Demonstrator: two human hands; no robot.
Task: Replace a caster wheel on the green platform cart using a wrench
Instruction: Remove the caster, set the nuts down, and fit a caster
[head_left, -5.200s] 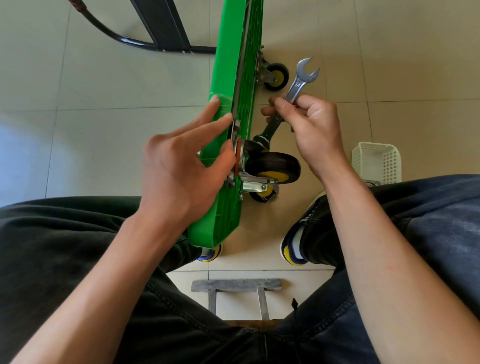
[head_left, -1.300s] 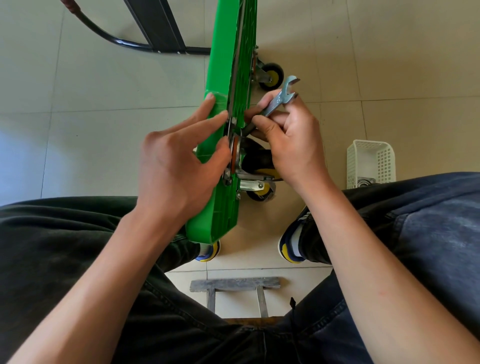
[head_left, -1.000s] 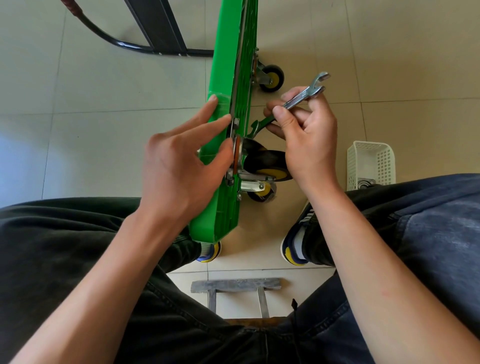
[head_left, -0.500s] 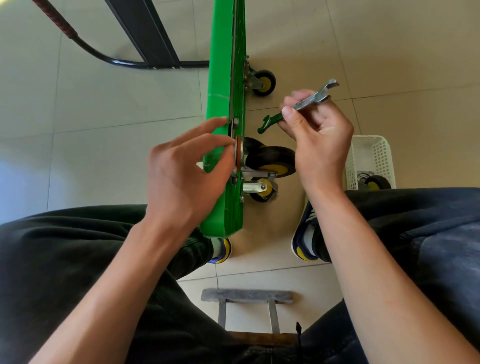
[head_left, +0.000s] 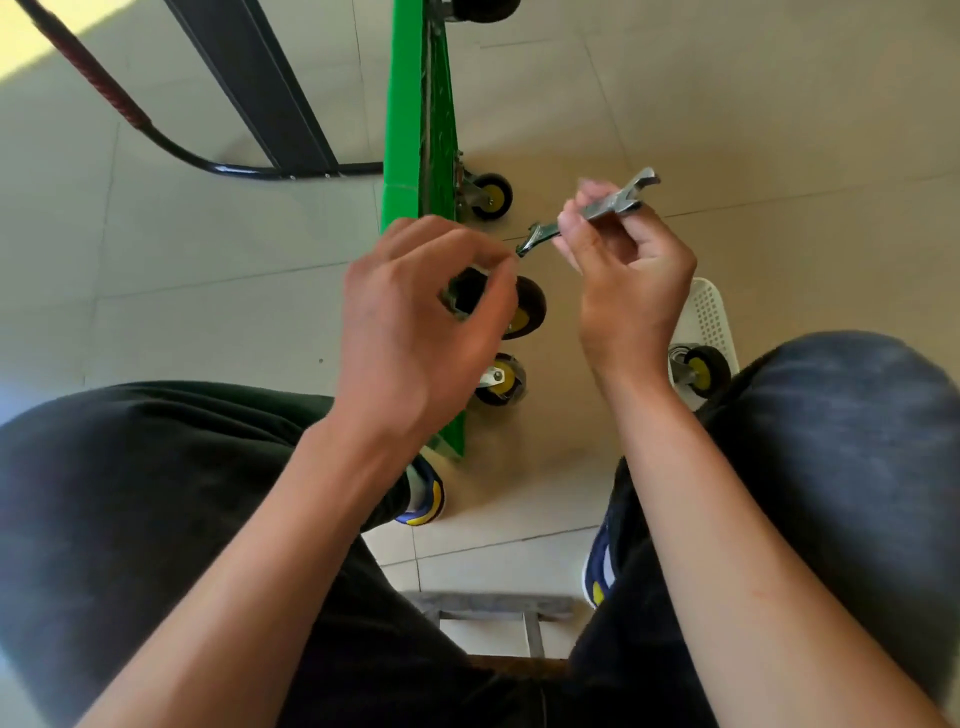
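The green platform cart (head_left: 415, 104) stands on its long edge on the tiled floor, with its casters facing right. My left hand (head_left: 410, 332) is blurred; its thumb and fingers curl round the mount of the near black and yellow caster wheel (head_left: 527, 306). A second near caster (head_left: 501, 382) sits lower, and a far one (head_left: 491, 195) is by the floor. My right hand (head_left: 623, 270) grips the silver open-end wrench (head_left: 634, 195) in the air, to the right of the cart and clear of it.
A white basket (head_left: 709, 312) at the right holds a spare caster (head_left: 698, 366). The cart's black handle frame (head_left: 260, 93) lies on the floor at the upper left. My knees flank the cart, my shoes (head_left: 426, 493) rest below it, and a grey stool (head_left: 493, 605) is under me.
The wrench has come off the caster's fastener and swung out to the right. My left hand has left the cart's deck edge and closed over the caster mount. The view has tilted.
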